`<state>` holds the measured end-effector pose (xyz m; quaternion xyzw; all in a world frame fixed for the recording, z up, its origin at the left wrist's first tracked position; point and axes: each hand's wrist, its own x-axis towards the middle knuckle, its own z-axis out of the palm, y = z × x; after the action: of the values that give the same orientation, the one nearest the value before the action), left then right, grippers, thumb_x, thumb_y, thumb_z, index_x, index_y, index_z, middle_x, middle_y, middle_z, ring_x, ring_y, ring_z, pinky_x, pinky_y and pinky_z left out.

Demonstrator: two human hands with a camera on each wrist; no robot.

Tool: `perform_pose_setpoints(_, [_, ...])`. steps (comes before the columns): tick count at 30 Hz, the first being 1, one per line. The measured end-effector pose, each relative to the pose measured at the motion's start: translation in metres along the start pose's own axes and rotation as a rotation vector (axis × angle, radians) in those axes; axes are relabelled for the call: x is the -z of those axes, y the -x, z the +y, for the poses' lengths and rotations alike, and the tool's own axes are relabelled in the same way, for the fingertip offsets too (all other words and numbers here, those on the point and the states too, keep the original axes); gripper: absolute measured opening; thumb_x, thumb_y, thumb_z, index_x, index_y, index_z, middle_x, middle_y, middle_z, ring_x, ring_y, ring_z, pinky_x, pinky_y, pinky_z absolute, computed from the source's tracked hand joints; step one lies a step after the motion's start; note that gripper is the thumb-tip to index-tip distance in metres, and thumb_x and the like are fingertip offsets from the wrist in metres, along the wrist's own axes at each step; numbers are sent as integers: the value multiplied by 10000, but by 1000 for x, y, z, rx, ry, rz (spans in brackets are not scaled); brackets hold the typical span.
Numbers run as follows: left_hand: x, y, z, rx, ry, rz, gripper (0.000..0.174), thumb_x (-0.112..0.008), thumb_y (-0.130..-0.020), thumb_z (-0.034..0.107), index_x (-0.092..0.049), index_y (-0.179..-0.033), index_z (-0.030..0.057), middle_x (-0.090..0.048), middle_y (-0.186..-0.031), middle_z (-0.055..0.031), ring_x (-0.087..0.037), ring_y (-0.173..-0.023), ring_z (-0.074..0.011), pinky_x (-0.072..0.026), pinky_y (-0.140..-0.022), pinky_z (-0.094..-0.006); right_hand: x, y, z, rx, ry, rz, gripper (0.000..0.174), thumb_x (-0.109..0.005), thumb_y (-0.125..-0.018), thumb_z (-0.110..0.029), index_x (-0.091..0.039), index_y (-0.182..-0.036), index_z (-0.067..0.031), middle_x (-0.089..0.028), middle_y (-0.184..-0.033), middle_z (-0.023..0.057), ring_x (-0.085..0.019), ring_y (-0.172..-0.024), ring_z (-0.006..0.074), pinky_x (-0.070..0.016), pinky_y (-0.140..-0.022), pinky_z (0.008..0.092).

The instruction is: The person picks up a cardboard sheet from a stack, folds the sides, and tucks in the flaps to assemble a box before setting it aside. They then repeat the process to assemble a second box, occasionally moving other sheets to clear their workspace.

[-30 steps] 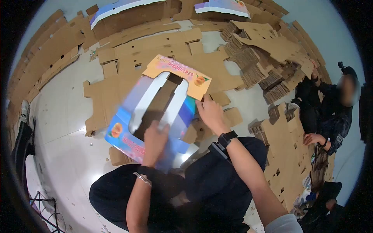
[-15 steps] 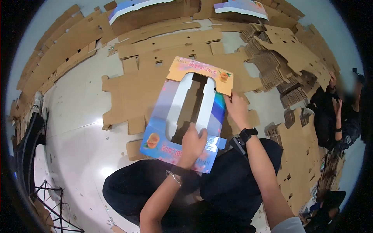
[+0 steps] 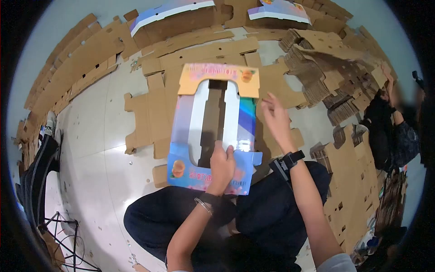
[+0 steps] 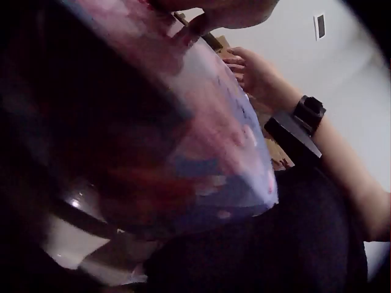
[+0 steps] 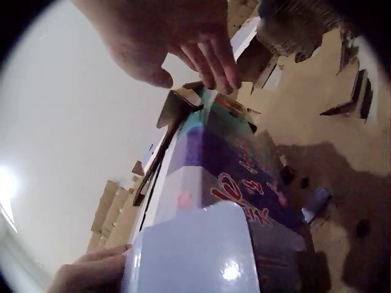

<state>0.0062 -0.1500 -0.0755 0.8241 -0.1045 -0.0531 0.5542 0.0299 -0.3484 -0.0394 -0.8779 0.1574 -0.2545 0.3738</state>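
A printed cardboard carton with peach pictures and a long cut-out window stands in front of the person, its far end panel orange and its near end panel blue. My left hand grips the near panel at the window's edge, the thumb over the opening. Off the carton's far right corner is my right hand, holding nothing, its fingers loosely bent. In the right wrist view that hand hovers over the carton's folded corner, and a pale blue side flap sticks out at the near end.
Flat brown cardboard lies on the floor beyond the carton. Stacked cardboard sheets stand at the far right, with another pile on the right. Another person sits beside it. A black wire frame is at lower left.
The right hand has let go of the carton's far right corner and moved slightly away. The carton has turned straighter toward the person, with the left hand still gripping its near panel.
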Motion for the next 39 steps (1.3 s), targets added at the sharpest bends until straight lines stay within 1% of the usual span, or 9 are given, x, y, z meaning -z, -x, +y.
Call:
perform_pose_setpoints(3, [-5,10,-3,19,-93,-41,213,-497,-884,138,-458,-993,-41,-578,-896,-285,-553,-843,-470,-421,-712,-509,-12,3,19,21,204,-28,573,-630,-821,-347,-473,-1245,6,-628,-1087,167,-667,-813,275,-509,-699,367])
perform_pose_setpoints(14, [-4,7,0,54,-92,-51,205,-509,-886,164,-480,-965,-23,-595,-872,-270,-566,-845,-453,-424,-719,-497,-4,-4,13,-81,137,14,335,-538,-846,-108,-498,-1161,-3,-617,-932,232,-599,-817,407,-478,-730,477])
perform_pose_setpoints(17, [5,0,5,31,-64,-5,216,-515,-886,167,-496,-981,-27,-599,-866,-275,-572,-839,-453,-432,-713,-493,-2,4,2,-75,24,106,381,-528,-873,-147,-461,-1224,-13,-635,-953,206,-616,-846,374,-482,-756,436])
perform_pose_setpoints(19, [9,-3,7,20,-46,20,225,-519,-886,169,-503,-990,-29,-599,-865,-280,-575,-837,-454,-436,-709,-491,8,10,-6,-225,160,-278,381,-517,-902,-219,-491,-1218,-7,-651,-967,173,-627,-872,309,-477,-793,385])
perform_pose_setpoints(22, [19,-7,10,-44,-88,124,234,-530,-892,181,-501,-993,-29,-589,-801,-262,-585,-756,-423,-433,-669,-473,6,23,-1,-96,-119,-293,368,-503,-919,-262,-544,-1168,6,-657,-948,150,-620,-907,228,-469,-812,330])
perform_pose_setpoints(26, [34,-5,44,-58,121,212,240,-550,-898,192,-489,-971,-29,-527,-709,-180,-516,-627,-299,-408,-608,-403,11,24,-7,-193,-635,-442,328,-478,-945,-222,-563,-1145,23,-625,-1051,129,-570,-1008,174,-431,-893,288])
perform_pose_setpoints(31, [55,-11,82,-141,418,246,162,-530,-927,151,-460,-977,14,-429,-689,23,-385,-573,-85,-331,-508,-269,89,65,-126,200,-241,-1,273,-514,-892,-141,-575,-1126,-13,-580,-1147,134,-544,-1062,249,-375,-966,363])
perform_pose_setpoints(35, [52,-45,117,-149,567,338,326,-533,-922,191,-402,-1139,-14,-508,-915,-68,-492,-798,-135,-418,-731,-282,113,116,-167,487,-80,-296,234,-597,-797,-149,-639,-1026,-121,-587,-1112,76,-545,-1038,269,-313,-980,469])
perform_pose_setpoints(39, [55,-65,150,26,910,167,494,-546,-917,206,-282,-1266,-21,-506,-1116,-120,-552,-899,-178,-439,-805,-295,92,91,-141,340,-204,-480,393,-644,-784,-187,-573,-1167,-136,-475,-1268,89,-441,-1177,279,-279,-1023,452])
